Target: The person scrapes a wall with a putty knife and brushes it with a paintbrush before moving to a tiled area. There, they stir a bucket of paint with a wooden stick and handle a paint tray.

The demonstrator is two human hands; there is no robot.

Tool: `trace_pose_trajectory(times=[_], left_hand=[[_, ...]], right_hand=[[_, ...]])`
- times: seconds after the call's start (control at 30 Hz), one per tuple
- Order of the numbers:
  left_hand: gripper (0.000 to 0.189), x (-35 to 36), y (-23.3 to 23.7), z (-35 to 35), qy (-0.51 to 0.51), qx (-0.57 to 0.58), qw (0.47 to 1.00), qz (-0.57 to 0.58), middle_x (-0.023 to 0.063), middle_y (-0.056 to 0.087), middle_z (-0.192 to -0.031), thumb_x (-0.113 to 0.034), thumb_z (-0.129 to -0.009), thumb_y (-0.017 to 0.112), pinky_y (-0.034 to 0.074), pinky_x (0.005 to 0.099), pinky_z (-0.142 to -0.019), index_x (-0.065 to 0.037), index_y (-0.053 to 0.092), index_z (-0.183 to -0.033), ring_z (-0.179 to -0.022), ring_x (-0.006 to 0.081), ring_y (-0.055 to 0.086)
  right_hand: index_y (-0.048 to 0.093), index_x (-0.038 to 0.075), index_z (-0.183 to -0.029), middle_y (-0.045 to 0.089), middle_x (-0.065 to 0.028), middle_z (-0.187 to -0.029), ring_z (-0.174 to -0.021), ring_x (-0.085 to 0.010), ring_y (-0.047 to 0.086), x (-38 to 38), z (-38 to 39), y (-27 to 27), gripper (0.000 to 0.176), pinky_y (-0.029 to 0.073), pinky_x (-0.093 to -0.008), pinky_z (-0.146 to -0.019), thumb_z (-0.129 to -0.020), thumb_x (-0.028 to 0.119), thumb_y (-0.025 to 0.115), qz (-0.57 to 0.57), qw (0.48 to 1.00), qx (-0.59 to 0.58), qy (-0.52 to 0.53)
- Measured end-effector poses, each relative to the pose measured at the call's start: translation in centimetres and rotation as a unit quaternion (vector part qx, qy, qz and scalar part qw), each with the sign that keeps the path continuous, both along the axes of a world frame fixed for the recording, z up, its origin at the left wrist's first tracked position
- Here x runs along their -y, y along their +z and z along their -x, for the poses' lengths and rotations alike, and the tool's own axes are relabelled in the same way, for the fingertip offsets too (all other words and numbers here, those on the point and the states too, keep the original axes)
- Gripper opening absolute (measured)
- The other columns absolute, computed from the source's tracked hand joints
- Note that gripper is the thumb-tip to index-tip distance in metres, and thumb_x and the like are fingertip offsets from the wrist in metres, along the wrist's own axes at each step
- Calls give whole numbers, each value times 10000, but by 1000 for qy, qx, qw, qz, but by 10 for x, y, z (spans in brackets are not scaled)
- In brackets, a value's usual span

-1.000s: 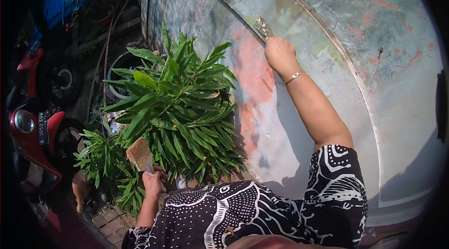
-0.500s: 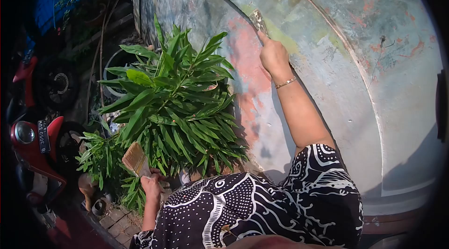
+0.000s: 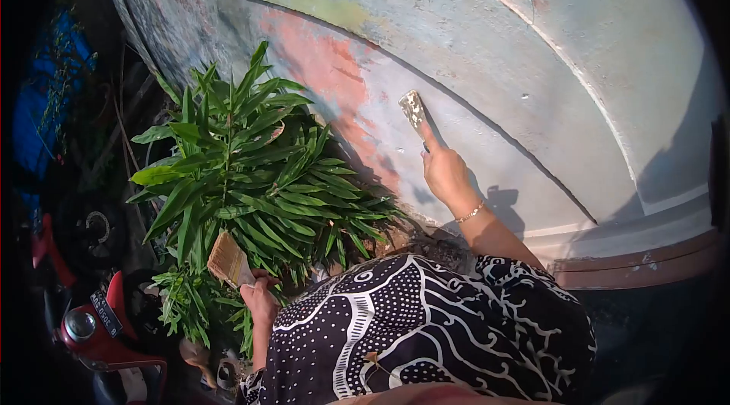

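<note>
Scraper (image 3: pixel 411 107) in right hand (image 3: pixel 447 175), brush (image 3: pixel 230 260) in left hand (image 3: pixel 260 295); motorbike plate (image 3: pixel 106 314) reads "3050".

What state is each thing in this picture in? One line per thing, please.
Wall: patchy, pink, yellow-green and grey
Scraper: held, blade speckled
Right hand: closed around the scraper
Paintbrush: held, bristles clear of the wall
Left hand: closed around the paintbrush
Bracelet: worn on right wrist
Plant: leafy, green
Red motorcycle: riderless

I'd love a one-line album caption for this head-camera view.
Right hand holding a speckled scraper at a patchily painted wall, left hand gripping a flat paintbrush near a leafy green plant.
</note>
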State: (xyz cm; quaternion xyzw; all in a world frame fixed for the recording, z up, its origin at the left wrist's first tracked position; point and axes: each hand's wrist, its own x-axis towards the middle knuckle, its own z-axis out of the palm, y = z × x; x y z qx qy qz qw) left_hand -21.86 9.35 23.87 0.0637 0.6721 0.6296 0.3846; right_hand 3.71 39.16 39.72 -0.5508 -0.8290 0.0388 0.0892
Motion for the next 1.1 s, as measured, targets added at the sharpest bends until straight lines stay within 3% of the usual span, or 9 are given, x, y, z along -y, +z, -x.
trace_pose_trajectory(times=[0.17,0.4,0.5,0.6,0.7,0.77,0.83,0.97,1.1], left_hand=[[133,-38,24,-9,-62,-59,996,-11,85,553,-666,-18,-724,438,472,278,-581,43,546,-775,-580,181,572],[166,-88,56,-40,-181,-103,977,-53,89,560,-693,-36,-725,439,478,294,-599,45,544,-825,-603,189,587],[159,-92,63,-65,-190,-86,977,-44,88,558,-698,-32,-722,442,482,301,-601,45,546,-816,-603,194,587],[155,-87,70,-89,-192,-77,978,-26,95,564,-690,-31,-718,444,481,294,-610,50,547,-801,-595,200,586],[164,-75,62,-104,-171,-54,984,-13,122,583,-682,-34,-709,453,484,302,-624,58,548,-806,-600,207,590],[169,-67,54,-107,-175,-60,983,-5,134,591,-673,-36,-705,459,487,313,-626,60,550,-810,-601,211,591],[178,-62,60,-111,-178,-50,983,18,141,599,-668,-46,-703,464,486,317,-627,53,550,-824,-603,216,592],[172,-56,64,-111,-171,-52,983,41,127,593,-683,-50,-702,473,473,315,-625,28,544,-838,-604,218,586],[153,-48,62,-100,-126,-56,990,38,122,588,-688,-52,-701,481,451,330,-643,15,529,-829,-602,216,577]], right_hand=[[444,83,-1236,601,-197,-741,-671,-379,581,71,-88,11,434,443,-468,-606,-814,138,526,64,992,-57,-91],[586,77,-949,604,-143,-756,-705,-347,583,76,-216,16,190,456,-409,-633,-824,218,567,-101,968,-206,-101],[596,84,-943,608,-138,-735,-694,-329,589,78,-241,56,194,452,-396,-613,-840,244,555,13,960,-143,-240],[599,72,-935,605,-148,-715,-694,-321,594,71,-257,66,227,446,-393,-598,-846,275,551,0,958,-113,-265],[596,31,-893,558,-138,-622,-563,-259,547,57,-256,58,229,411,-353,-547,-850,252,558,-62,960,-108,-252],[596,43,-906,575,-152,-637,-603,-318,566,44,-235,42,245,427,-389,-573,-849,278,556,-86,961,-176,-198],[590,57,-924,591,-182,-678,-678,-359,584,41,-180,59,246,440,-425,-609,-843,287,557,-55,967,-139,-208],[550,44,-882,606,-194,-736,-744,-391,585,0,-114,36,213,450,-464,-655,-844,254,537,-69,982,-146,-101],[570,47,-877,607,-182,-728,-735,-373,590,15,-130,46,225,448,-459,-653,-842,267,541,-58,974,-175,-129]])
